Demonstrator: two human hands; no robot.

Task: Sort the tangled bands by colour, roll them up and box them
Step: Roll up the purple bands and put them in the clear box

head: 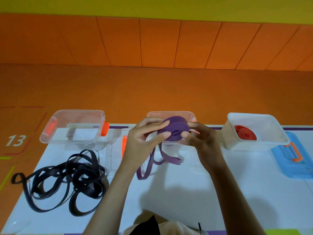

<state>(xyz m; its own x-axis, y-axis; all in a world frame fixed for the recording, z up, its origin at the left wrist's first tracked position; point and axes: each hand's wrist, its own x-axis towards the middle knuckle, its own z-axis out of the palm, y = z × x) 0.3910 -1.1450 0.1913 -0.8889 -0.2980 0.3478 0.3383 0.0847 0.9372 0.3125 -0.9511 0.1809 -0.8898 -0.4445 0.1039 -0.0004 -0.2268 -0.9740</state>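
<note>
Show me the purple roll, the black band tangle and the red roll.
purple roll (172,132), head view, its flat side.
black band tangle (84,175), head view, knotted middle.
red roll (245,134), head view, its flat side.

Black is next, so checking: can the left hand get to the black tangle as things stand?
Probably yes once freed: the black tangle lies uncovered left of the left hand, nothing between, though that hand holds the purple roll.

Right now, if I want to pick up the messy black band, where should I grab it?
Probably pinch the single loop sticking out at the far left of the black band, coming from the left. It lies alone on the table, clear of the crossed strands, so your grip shouldn't drag the whole knot.
</note>
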